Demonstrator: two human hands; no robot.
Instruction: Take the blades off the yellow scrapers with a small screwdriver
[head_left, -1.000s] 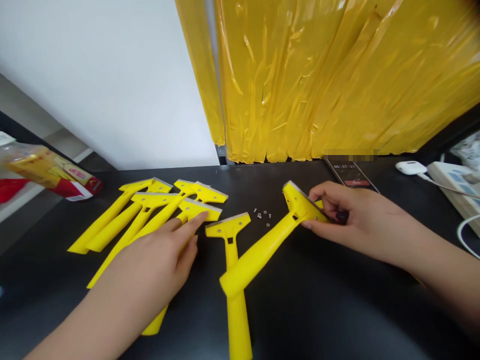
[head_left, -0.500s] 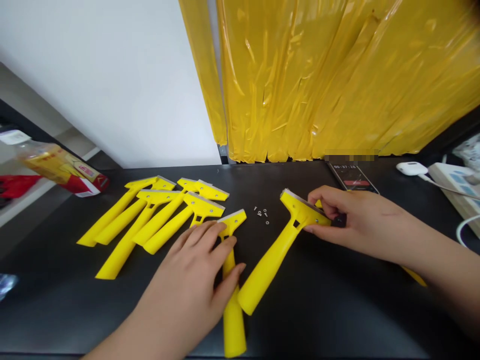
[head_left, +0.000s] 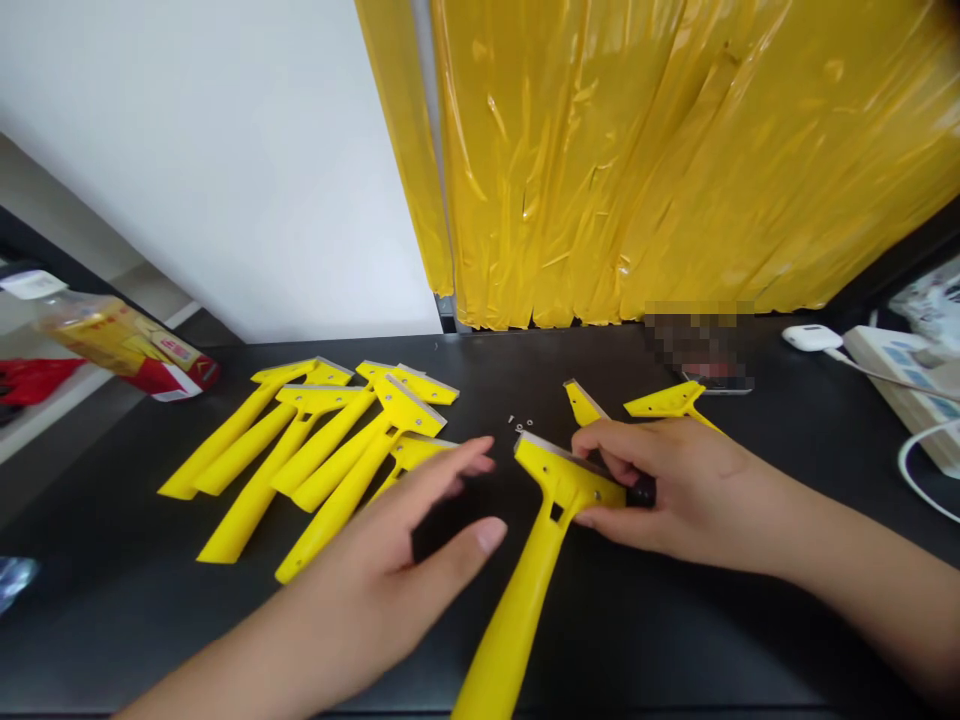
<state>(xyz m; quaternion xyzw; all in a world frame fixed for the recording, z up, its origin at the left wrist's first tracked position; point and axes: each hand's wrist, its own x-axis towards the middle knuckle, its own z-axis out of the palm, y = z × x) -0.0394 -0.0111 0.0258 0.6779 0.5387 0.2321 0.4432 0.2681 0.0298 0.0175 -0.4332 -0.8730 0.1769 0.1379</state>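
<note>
My right hand (head_left: pixel 667 490) grips a yellow scraper (head_left: pixel 551 500) at the right end of its wide head, the handle slanting toward me. A small black knob-like thing (head_left: pixel 641 491) sticks out between the same fingers; the rest of it is hidden. My left hand (head_left: pixel 420 540) is off the table's scrapers or just above them, fingers and thumb apart, nothing in it. Partly under it is another yellow scraper (head_left: pixel 412 455). Several more lie at the left, such as one scraper (head_left: pixel 259 490). Small screws and nuts (head_left: pixel 520 427) lie behind the held scraper's head.
Beyond my right hand lie a scraper (head_left: pixel 664 402) and another yellow head piece (head_left: pixel 583 404). Farther back are a phone (head_left: pixel 724 384), a white earphone case (head_left: pixel 811 338) and a power strip (head_left: pixel 904 380). A drink bottle (head_left: pixel 127 340) lies at the left; yellow plastic sheeting (head_left: pixel 600 160) hangs behind.
My left hand has let go of a scraper, which now lies among those at the left. My right hand has brought its scraper left and nearer, uncovering the yellow pieces behind it.
</note>
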